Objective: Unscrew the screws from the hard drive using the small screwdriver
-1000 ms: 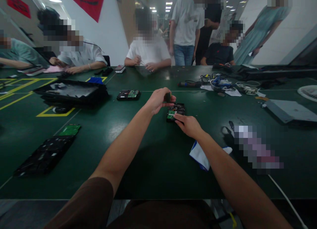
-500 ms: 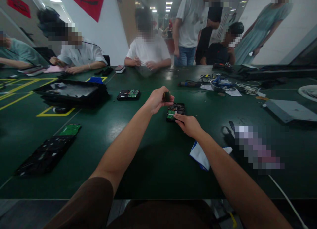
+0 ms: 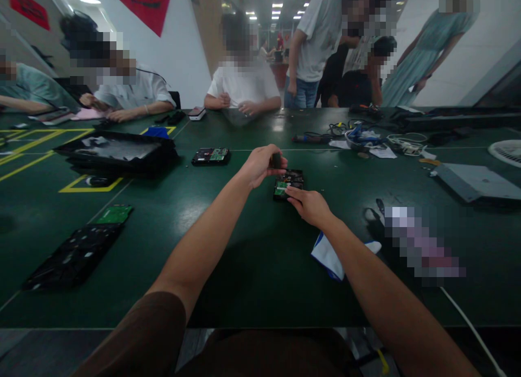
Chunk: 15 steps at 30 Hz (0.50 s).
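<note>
In the head view, a hard drive [image 3: 294, 177] with a black body and a green circuit board lies on the table ahead of me. My left hand [image 3: 262, 164] is over its far left corner, with curled fingers closed around a short dark object [image 3: 276, 159]. The kind of that object cannot be made out. My right hand [image 3: 310, 204] reaches the drive's near right side, fingers and thumb together on its edge and board. A white cloth with blue edging [image 3: 329, 256] lies under my right forearm.
Another hard drive [image 3: 210, 156] lies to the left, beyond it a black tray [image 3: 118, 149]. A long black part with a green board [image 3: 77, 246] is at near left. Cables [image 3: 358, 135], a grey metal case [image 3: 480, 181] and a blurred-out item [image 3: 423, 241] lie right. Several people are across the table.
My hands stay almost in place; the dark object in my left hand looks slightly turned. Across the table, a standing person in a white shirt leans further right.
</note>
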Each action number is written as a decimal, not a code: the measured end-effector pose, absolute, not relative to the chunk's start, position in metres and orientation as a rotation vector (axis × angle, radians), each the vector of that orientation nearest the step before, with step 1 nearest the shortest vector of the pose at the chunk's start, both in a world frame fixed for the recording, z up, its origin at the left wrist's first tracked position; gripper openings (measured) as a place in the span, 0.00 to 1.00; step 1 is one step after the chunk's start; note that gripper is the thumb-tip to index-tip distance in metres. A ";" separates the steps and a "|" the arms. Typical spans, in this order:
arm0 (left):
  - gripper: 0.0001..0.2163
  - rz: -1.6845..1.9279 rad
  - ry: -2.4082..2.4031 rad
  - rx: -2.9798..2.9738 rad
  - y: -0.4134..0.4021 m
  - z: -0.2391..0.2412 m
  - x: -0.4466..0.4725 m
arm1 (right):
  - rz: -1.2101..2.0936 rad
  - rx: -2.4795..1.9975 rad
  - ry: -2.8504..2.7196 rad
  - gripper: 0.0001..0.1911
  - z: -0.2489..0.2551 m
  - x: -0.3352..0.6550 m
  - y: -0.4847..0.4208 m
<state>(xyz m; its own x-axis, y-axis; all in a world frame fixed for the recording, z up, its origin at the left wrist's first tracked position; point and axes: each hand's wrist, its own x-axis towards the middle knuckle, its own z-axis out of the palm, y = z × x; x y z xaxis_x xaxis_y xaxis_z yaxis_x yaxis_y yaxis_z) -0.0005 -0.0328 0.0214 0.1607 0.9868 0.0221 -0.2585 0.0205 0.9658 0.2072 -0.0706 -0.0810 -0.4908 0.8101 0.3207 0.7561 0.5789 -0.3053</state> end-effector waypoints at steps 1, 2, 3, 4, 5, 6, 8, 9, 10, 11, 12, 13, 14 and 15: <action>0.08 1.204 0.888 1.095 -0.033 0.021 0.000 | 0.168 -1.267 -2.385 0.19 -0.080 0.206 -0.071; 0.08 1.202 0.883 1.111 -0.033 0.021 0.001 | 0.167 -1.278 -2.387 0.19 -0.079 0.206 -0.072; 0.08 1.202 0.885 1.136 -0.033 0.021 0.002 | 0.168 -1.292 -2.386 0.19 -0.079 0.205 -0.073; 0.08 1.205 0.893 1.167 -0.033 0.021 0.002 | 0.170 -1.307 -2.385 0.19 -0.078 0.205 -0.074; 0.09 1.210 0.905 1.200 -0.033 0.021 0.003 | 0.173 -1.320 -2.382 0.19 -0.078 0.204 -0.074; 0.09 1.216 0.922 1.230 -0.033 0.021 0.003 | 0.174 -1.330 -2.379 0.19 -0.077 0.204 -0.075; 0.10 1.227 0.960 1.263 -0.033 0.021 0.003 | 0.176 -1.341 -2.373 0.20 -0.077 0.203 -0.075; 0.10 1.227 0.972 1.267 -0.034 0.021 0.003 | 0.179 -1.344 -2.371 0.20 -0.077 0.203 -0.076; 0.11 1.227 0.977 1.267 -0.034 0.022 0.003 | 0.182 -1.347 -2.369 0.20 -0.077 0.203 -0.076; 0.11 1.223 0.973 1.265 -0.035 0.022 0.002 | 0.185 -1.350 -2.367 0.20 -0.076 0.203 -0.076; 0.11 1.213 0.960 1.260 -0.035 0.022 0.002 | 0.188 -1.355 -2.364 0.21 -0.076 0.203 -0.076; 0.11 1.198 0.940 1.251 -0.035 0.022 0.001 | 0.190 -1.359 -2.362 0.21 -0.076 0.203 -0.076; 0.11 1.177 0.918 1.235 -0.035 0.022 0.000 | 0.190 -1.362 -2.361 0.21 -0.076 0.203 -0.076; 0.11 1.155 0.899 1.213 -0.035 0.022 0.000 | 0.188 -1.364 -2.359 0.21 -0.076 0.203 -0.076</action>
